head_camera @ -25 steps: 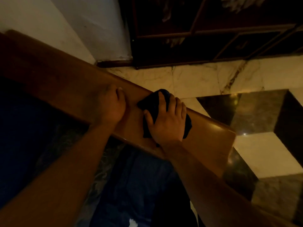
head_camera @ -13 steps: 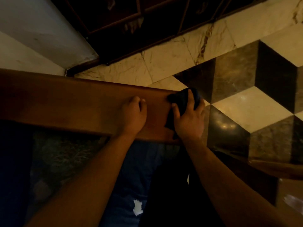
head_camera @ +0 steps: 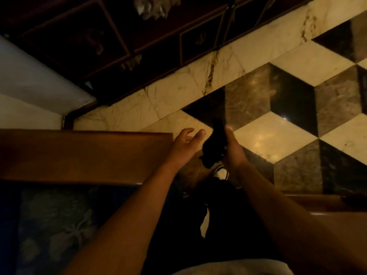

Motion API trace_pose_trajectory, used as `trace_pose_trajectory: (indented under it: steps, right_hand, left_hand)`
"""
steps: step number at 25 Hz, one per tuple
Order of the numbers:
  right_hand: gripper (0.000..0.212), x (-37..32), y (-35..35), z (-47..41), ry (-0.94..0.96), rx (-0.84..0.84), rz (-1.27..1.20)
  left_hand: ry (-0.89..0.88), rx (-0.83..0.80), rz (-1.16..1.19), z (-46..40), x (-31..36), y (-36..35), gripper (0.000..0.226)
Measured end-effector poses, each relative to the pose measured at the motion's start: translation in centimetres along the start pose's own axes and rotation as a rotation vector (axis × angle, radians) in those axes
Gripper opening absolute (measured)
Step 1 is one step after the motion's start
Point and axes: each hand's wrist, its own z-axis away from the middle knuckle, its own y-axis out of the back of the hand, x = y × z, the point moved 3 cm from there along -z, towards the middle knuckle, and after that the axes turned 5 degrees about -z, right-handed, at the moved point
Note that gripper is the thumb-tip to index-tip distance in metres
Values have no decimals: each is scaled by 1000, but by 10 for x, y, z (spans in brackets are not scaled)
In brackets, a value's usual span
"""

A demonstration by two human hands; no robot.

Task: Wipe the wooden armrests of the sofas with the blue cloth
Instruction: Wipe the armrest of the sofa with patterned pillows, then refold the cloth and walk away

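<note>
The wooden armrest runs in from the left and ends near the middle of the view. Just past its end, over the floor, my right hand holds the dark blue cloth, bunched and lifted off the wood. My left hand hovers at the armrest's end with its fingers spread and relaxed, close beside the cloth and holding nothing. A second wooden armrest shows at the right edge.
A blue patterned sofa cushion lies below the armrest. The floor is glossy marble in a cube pattern. A dark carved wooden cabinet stands along the far wall. My dark trousers and a shoe are below my hands.
Both hands have left the armrest. The right hand lifted the cloth off the wood and past its end; the left hand let go of the edge and opened beside the cloth.
</note>
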Motion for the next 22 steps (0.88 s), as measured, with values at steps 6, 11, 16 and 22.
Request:
trace_pose_trajectory:
  steps: [6,11,16,22]
  right_hand:
    - [56,-106,60,41,264,-64,78]
    - [29,-211,164,54,349,36,45]
    - [35,-317,282,56,526,193,-91]
    - [34,-410,418,20,612,299,-339]
  left_hand:
    - [135,26,347,-11,107,-92,34]
    - [114,-88,361,-27,207,-179,38]
    - [52,-186,179,-63,317,-301,38]
    - [153,-577,125,-126,420,-477,49]
